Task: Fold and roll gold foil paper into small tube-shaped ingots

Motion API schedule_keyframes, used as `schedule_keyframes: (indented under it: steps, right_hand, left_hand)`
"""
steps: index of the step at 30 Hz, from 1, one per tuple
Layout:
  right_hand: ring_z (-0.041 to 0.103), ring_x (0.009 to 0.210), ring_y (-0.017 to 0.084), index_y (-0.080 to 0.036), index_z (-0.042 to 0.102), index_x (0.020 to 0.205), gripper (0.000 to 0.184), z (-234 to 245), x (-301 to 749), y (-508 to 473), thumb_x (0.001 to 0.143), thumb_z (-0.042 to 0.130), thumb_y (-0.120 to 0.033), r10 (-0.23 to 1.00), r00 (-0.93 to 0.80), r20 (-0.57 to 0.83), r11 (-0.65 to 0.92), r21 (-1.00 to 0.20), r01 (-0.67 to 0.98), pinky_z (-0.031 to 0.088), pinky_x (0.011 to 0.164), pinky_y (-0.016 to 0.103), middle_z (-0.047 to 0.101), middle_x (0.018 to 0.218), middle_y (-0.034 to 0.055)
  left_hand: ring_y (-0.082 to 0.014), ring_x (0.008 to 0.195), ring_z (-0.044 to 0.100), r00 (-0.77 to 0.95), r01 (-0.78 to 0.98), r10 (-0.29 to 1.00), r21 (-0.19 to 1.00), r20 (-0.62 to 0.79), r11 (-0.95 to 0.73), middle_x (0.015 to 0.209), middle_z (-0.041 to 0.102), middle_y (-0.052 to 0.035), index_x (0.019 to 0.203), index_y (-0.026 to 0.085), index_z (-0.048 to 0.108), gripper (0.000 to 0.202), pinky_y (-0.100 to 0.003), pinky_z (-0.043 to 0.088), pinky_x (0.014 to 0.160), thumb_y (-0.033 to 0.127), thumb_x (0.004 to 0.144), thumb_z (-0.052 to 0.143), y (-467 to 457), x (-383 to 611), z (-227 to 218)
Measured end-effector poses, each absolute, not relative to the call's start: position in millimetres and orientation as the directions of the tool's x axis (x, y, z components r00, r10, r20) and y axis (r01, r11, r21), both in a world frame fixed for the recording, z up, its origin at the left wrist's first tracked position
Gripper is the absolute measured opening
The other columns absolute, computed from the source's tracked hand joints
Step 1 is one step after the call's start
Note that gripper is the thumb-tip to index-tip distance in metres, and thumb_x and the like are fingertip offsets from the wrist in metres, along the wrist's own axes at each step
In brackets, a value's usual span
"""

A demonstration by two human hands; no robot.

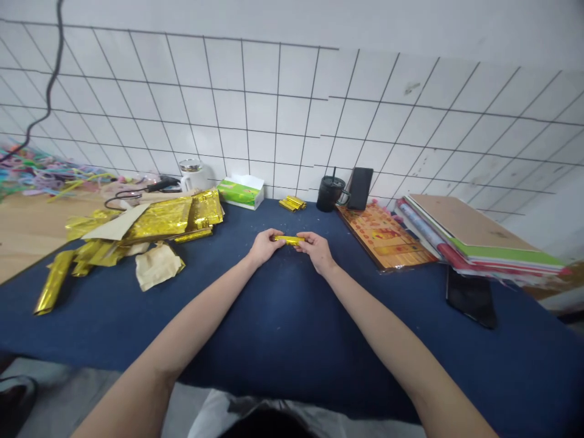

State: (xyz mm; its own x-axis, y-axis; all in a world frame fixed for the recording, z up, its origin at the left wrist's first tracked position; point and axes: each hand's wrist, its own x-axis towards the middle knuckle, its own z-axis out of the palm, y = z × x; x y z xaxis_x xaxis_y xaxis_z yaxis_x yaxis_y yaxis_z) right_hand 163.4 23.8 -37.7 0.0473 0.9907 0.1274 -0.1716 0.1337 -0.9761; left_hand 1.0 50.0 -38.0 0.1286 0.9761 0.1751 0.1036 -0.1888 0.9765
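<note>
- a small gold foil roll (pixel 288 239) is held level over the middle of the blue tabletop (pixel 283 328).
- its ends are pinched in the closed grip of the left hand (pixel 263 246) and the right hand (pixel 318 250).
- loose gold foil sheets (pixel 173 220) are seen at ten o'clock from it.

Tissue box (pixel 241 191) and black cup (pixel 329 193) stand near the tiled wall (pixel 292 91).

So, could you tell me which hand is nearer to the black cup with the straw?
Right. The right hand is on the person's side of the black cup; the left hand is farther left. Both hold a gold foil roll.
</note>
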Motion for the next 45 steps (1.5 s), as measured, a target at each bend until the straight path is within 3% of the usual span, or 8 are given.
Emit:
schedule_keyframes:
  steps: [14,32,45]
  right_hand:
    - [0.061,0.055,0.012,-0.015,0.059,0.080,0.023,-48.7,166.2,34.7,0.057,0.064,-0.019,0.988,0.095,0.122,0.134,-0.981,-0.143,0.050,0.059,0.028,0.063,0.062,-0.0014]
    - [0.061,0.053,0.012,-0.014,0.059,0.079,0.022,-45.4,165.4,32.8,0.063,0.063,-0.028,0.990,0.104,0.099,0.110,-0.988,-0.109,0.050,0.057,0.028,0.062,0.061,-0.0006]
    - [0.061,0.053,0.013,-0.014,0.059,0.078,0.022,-46.4,165.0,34.6,0.063,0.064,-0.028,0.989,0.111,0.102,0.113,-0.989,-0.097,0.049,0.056,0.027,0.063,0.060,-0.0002]
  left_hand:
    - [-0.0094,0.048,0.056,0.206,-0.003,0.970,0.992,0.127,-0.129,0.057,0.062,-0.0008,0.082,0.010,0.056,0.031,-0.023,0.046,0.053,0.029,0.061,0.068,55.4,3.9,-42.7]
    - [-0.0087,0.043,0.055,0.200,-0.006,0.974,0.994,0.109,-0.110,0.050,0.058,0.0015,0.077,0.010,0.057,0.013,-0.019,0.045,0.046,0.014,0.067,0.064,58.0,5.1,-36.5]
    - [-0.0082,0.041,0.055,0.206,-0.019,0.974,0.996,0.094,-0.092,0.048,0.058,0.0021,0.078,0.010,0.056,0.015,-0.018,0.044,0.045,0.015,0.066,0.065,59.2,5.0,-37.5]
